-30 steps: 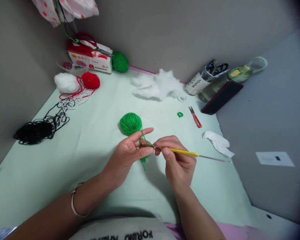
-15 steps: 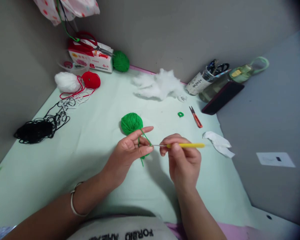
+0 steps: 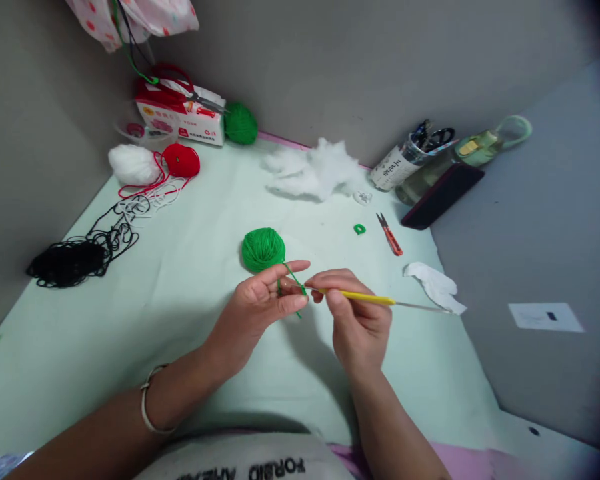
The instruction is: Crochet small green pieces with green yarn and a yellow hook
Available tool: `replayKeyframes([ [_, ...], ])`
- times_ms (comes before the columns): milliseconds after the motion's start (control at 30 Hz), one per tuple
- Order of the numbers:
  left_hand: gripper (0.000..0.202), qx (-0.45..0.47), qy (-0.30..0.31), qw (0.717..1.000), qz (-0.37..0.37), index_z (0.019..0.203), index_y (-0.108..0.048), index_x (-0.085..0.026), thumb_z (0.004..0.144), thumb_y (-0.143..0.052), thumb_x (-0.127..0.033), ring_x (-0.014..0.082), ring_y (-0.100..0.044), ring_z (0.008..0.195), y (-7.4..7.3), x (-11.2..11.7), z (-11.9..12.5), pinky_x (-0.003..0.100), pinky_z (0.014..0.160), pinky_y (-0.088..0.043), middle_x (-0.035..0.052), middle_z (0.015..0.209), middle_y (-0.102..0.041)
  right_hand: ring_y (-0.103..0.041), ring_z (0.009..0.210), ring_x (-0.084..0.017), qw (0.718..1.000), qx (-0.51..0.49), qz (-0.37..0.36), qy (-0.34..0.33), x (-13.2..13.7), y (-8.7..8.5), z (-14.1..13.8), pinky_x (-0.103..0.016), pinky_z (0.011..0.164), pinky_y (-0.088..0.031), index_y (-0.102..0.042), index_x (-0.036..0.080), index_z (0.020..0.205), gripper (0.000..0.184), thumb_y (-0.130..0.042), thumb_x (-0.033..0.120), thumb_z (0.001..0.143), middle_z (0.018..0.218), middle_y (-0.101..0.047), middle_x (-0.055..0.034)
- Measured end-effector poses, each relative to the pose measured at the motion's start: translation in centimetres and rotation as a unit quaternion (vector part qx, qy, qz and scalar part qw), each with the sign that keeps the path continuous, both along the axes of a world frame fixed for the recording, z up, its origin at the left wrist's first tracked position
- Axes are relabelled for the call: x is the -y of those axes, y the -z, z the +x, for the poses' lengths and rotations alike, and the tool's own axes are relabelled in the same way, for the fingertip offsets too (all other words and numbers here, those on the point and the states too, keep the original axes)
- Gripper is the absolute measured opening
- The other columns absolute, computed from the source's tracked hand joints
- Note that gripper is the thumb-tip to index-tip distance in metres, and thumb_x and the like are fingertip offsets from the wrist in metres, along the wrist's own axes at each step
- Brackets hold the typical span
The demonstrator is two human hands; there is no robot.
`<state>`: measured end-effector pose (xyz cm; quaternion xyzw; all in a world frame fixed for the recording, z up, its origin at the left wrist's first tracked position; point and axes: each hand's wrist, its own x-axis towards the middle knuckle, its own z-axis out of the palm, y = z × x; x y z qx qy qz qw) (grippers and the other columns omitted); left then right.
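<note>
My left hand (image 3: 257, 300) pinches green yarn (image 3: 294, 275) between thumb and fingers, with the strand running over its raised index finger. In my right hand (image 3: 357, 320) is a yellow-handled crochet hook (image 3: 367, 297), gripped like a pen. Its thin metal front end reaches the yarn at my left fingertips, while the other metal end sticks out to the right. A short green tail hangs below my left thumb. Just behind the left hand a green yarn ball (image 3: 263, 249) rests on the table. Any stitches between the fingers are mostly hidden.
White stuffing (image 3: 315, 170) lies at the back. Thread snips (image 3: 390, 235) and a small green crocheted ring (image 3: 359, 229) are to the right, near crumpled white tissue (image 3: 435, 285). Black yarn (image 3: 70, 262) lies left. A phone (image 3: 443, 195) leans against a bottle (image 3: 480, 148).
My right hand has moved slightly left, closer to my left hand. The hook has tilted, its rear end now lower, and the hanging yarn tail has shifted right.
</note>
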<state>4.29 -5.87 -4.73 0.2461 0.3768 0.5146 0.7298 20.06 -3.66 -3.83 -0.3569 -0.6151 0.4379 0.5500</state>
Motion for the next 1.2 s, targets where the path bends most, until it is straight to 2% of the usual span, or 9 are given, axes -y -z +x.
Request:
replayKeyframes([
  [333, 0.060, -0.053, 0.023, 0.998, 0.023, 0.132, -0.062, -0.024, 0.076, -0.082, -0.016, 0.0119, -0.064, 0.081, 0.5, 0.0, 0.7, 0.028, 0.082, -0.052, -0.0037, 0.083, -0.066, -0.059, 0.066, -0.012, 0.979, -0.111, -0.167, 0.025, -1.1, 0.3, 0.5, -0.027, 0.064, -0.053, -0.077, 0.023, 0.089, 0.014, -0.069, 0.033, 0.092, 0.085, -0.072, -0.0033],
  [433, 0.062, -0.061, 0.027, 0.998, 0.024, 0.132, -0.061, -0.023, 0.075, -0.083, -0.016, 0.0133, -0.066, 0.083, 0.4, 0.0, 0.8, 0.029, 0.083, -0.052, -0.0030, 0.084, -0.067, -0.058, 0.065, -0.010, 0.974, -0.129, -0.183, 0.016, -1.3, 0.3, 0.6, -0.025, 0.064, -0.052, -0.077, 0.024, 0.088, 0.014, -0.068, 0.033, 0.093, 0.084, -0.071, -0.0024],
  [533, 0.053, -0.044, 0.025, 0.998, 0.028, 0.128, -0.064, -0.022, 0.079, -0.081, -0.020, 0.0172, -0.068, 0.098, 0.3, 0.0, 0.6, 0.031, 0.091, -0.051, 0.0014, 0.096, -0.071, -0.060, 0.066, -0.010, 0.975, -0.132, -0.176, 0.012, -1.2, 0.3, 0.4, -0.024, 0.064, -0.053, -0.077, 0.024, 0.088, 0.013, -0.068, 0.032, 0.093, 0.084, -0.071, -0.0019],
  [700, 0.037, -0.030, -0.026, 0.998, 0.038, 0.123, -0.069, -0.024, 0.087, -0.075, -0.031, 0.0166, -0.066, 0.102, 0.2, -0.2, 0.4, 0.031, 0.095, -0.047, 0.0024, 0.104, -0.071, -0.064, 0.069, -0.013, 0.992, -0.058, -0.107, 0.028, -0.4, 0.2, 0.0, -0.028, 0.065, -0.053, -0.078, 0.024, 0.091, 0.013, -0.065, 0.027, 0.095, 0.086, -0.073, -0.0030],
  [833, 0.037, -0.015, -0.042, 0.999, 0.027, 0.118, -0.073, -0.025, 0.082, -0.080, -0.028, 0.0120, -0.063, 0.086, 0.1, -0.2, 0.5, 0.025, 0.083, -0.047, -0.0011, 0.091, -0.069, -0.066, 0.078, -0.017, 0.996, 0.062, 0.043, 0.044, 0.3, 0.0, -0.3, -0.031, 0.066, -0.055, -0.076, 0.025, 0.098, 0.020, -0.059, 0.014, 0.096, 0.088, -0.073, -0.0037],
  [900, 0.042, 0.002, -0.042, 0.999, 0.012, 0.121, -0.072, -0.025, 0.080, -0.082, -0.026, 0.0104, -0.061, 0.081, 0.1, -0.1, 0.5, 0.024, 0.079, -0.046, -0.0024, 0.085, -0.067, -0.067, 0.082, -0.018, 0.977, 0.155, 0.131, 0.059, 0.7, 0.2, -0.4, -0.032, 0.068, -0.056, -0.074, 0.026, 0.105, 0.026, -0.059, 0.008, 0.094, 0.091, -0.072, -0.0043],
  [1033, 0.048, 0.052, -0.020, 0.998, -0.027, 0.126, -0.070, -0.023, 0.080, -0.082, -0.027, 0.0085, -0.056, 0.075, 0.0, 0.0, 0.5, 0.023, 0.078, -0.044, -0.0034, 0.079, -0.063, -0.069, 0.093, -0.021, 0.895, 0.318, 0.297, 0.095, 1.1, 0.9, -0.1, -0.033, 0.074, -0.058, -0.072, 0.025, 0.120, 0.039, -0.062, 0.002, 0.090, 0.104, -0.072, -0.0090],
  [1100, 0.044, 0.085, 0.009, 0.995, -0.046, 0.123, -0.071, -0.020, 0.080, -0.081, -0.027, 0.0086, -0.054, 0.075, 0.0, -0.2, 0.3, 0.023, 0.077, -0.043, -0.0019, 0.082, -0.063, -0.069, 0.092, -0.021, 0.902, 0.300, 0.297, 0.084, 1.0, 0.9, 0.1, -0.033, 0.072, -0.057, -0.072, 0.024, 0.120, 0.040, -0.062, 0.001, 0.089, 0.104, -0.072, -0.0090],
  [1200, 0.037, 0.092, 0.019, 0.994, -0.057, 0.118, -0.074, -0.018, 0.083, -0.078, -0.025, 0.0086, -0.053, 0.074, -0.1, -0.5, -0.2, 0.022, 0.074, -0.042, -0.0004, 0.082, -0.062, -0.066, 0.080, -0.019, 0.966, 0.170, 0.181, 0.076, 0.6, 0.2, 0.3, -0.035, 0.067, -0.055, -0.075, 0.026, 0.109, 0.031, -0.060, 0.005, 0.092, 0.092, -0.072, -0.0054],
])
